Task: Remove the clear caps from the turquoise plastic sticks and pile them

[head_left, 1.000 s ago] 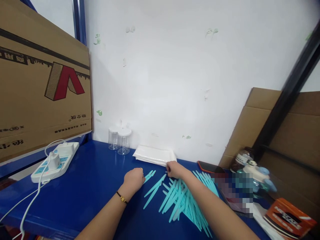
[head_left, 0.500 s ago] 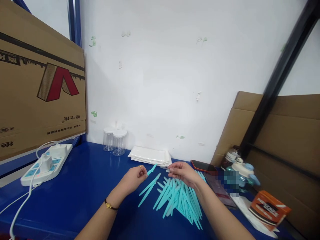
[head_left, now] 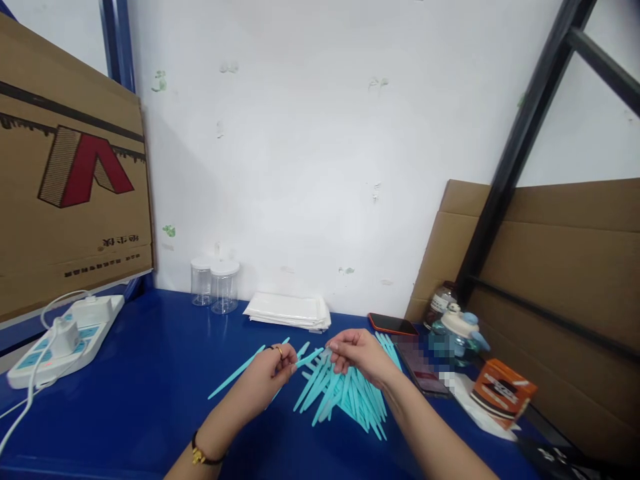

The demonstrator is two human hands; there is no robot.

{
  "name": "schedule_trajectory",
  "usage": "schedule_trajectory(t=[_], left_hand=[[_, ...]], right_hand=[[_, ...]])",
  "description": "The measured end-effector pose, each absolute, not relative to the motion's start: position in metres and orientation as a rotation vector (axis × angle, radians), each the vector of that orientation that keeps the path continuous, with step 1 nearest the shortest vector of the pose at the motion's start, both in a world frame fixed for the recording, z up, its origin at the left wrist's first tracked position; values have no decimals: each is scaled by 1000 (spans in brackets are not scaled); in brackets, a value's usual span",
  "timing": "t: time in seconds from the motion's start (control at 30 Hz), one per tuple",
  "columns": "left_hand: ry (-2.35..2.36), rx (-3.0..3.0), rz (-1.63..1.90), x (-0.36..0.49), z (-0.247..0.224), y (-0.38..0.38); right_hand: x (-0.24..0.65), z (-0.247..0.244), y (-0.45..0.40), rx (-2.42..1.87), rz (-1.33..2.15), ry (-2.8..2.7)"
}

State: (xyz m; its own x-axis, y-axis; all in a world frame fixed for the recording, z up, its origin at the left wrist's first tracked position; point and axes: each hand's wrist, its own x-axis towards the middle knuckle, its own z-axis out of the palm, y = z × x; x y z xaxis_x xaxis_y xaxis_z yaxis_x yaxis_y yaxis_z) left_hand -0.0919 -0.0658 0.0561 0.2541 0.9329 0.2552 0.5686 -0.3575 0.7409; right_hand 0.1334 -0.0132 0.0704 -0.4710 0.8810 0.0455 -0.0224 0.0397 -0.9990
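My left hand (head_left: pixel 274 372) is closed in a pinch on a turquoise stick (head_left: pixel 309 358), whose tip points right. Other turquoise sticks lie beside and partly under this hand, one (head_left: pixel 235 373) slanting out on its left. My right hand (head_left: pixel 356 353) has thumb and fingers pressed together near the tip of the held stick; what they pinch, if anything, is too small to make out. Below and around it a pile of turquoise sticks (head_left: pixel 350 397) lies fanned on the blue table (head_left: pixel 165 400). The right hand covers the pile's upper part.
Two clear jars (head_left: pixel 224 290) and a stack of white sheets (head_left: pixel 287 309) stand near the wall. At right are a phone (head_left: pixel 393 325), a brown bottle (head_left: pixel 440 303), a teal jug (head_left: pixel 456 337) and an orange box (head_left: pixel 503 392). A power strip (head_left: pixel 83 333) lies left.
The view has shifted right. My left hand has come closer to my right hand with its stick. A separate stick now shows to the left of my left hand.
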Motion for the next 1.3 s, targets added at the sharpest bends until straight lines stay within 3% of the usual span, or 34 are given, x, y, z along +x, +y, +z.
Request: schedule_trajectory(t=[0.33,0.47,0.53,0.63,0.7,0.8,1.3], left_hand=[[1305,1943,828,-74,33,-62],[1586,2063,812,-84,29,-56],[1913,2085,790,-105,27,-49],[2304,1943,487,-140,20,-38],[2357,1947,360,-154,14,-33],[2260,2075,321,-154,9,-27],[2149,1988,254,-116,26,-16]], right_hand=[[125,55,-22,-921,1500,-1735],[132,37,-7,-1044,1467,-1876],[140,33,7,-1147,1356,-1951],[160,34,29,-1343,952,-2004],[176,34,40,-1476,534,-1976],[193,28,47,-1536,296,-1951],[85,25,99,-1465,71,-2567]])
